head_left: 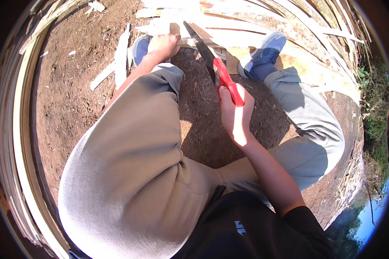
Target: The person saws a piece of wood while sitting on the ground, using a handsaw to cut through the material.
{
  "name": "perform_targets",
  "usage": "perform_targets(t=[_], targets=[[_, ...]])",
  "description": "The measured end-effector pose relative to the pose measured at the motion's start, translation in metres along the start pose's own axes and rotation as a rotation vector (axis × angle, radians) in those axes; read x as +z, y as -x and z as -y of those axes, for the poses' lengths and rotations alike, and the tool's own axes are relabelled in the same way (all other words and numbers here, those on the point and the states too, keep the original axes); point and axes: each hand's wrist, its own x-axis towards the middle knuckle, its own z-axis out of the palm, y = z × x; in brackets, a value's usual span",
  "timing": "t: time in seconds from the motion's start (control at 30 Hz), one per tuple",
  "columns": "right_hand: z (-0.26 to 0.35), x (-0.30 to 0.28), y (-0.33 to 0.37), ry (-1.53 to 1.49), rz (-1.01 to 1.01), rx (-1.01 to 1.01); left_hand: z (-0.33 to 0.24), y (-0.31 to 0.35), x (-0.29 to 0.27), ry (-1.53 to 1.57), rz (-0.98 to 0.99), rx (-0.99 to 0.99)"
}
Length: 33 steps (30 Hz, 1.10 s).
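Observation:
My right hand [237, 110] is wrapped round the red handle [227, 82] of a handsaw. Its dark blade [199, 43] slants away to the upper left, over pale wood. Beside my left shoe, my left hand [165, 45] is closed at the end of a narrow wooden strip [188, 42], with its fingertips partly hidden. The blade crosses this strip just right of that hand. Glare hides where the teeth meet the wood.
Blue shoes [270, 48] rest on either side of the saw. Long sawn boards [242, 21] lie across the far side. More planks [23, 112] are stacked at the left, and loose offcuts [122, 56] lie on the brown soil [80, 73]. Green plants [376, 103] grow at the right.

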Motion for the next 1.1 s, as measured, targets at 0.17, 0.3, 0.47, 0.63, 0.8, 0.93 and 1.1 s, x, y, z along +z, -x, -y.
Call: perform_targets(t=[0.17,0.3,0.47,0.63,0.8,0.93,1.1], targets=[[-0.004,-0.012,0.021,-0.01,0.001,0.01,0.004,-0.001,0.008,-0.014,0.035,0.011],[0.004,-0.017,0.021,0.0,0.011,0.044,0.002,-0.006,0.007,-0.029,0.036,0.001],[0.018,0.016,-0.015,-0.065,-0.014,0.104,0.008,-0.005,0.016,-0.012,0.038,-0.021],[0.008,-0.01,0.041,-0.103,-0.019,0.016,0.004,-0.002,0.0,0.012,0.026,-0.003],[0.028,0.009,-0.01,-0.126,-0.003,0.21,0.014,0.0,0.02,-0.01,0.029,-0.013],[0.008,0.003,0.024,0.04,-0.048,0.076,-0.001,-0.011,0.009,-0.031,0.067,-0.006],[0.017,-0.011,0.031,-0.167,-0.017,0.218,0.014,0.005,0.007,-0.01,0.016,-0.022]])
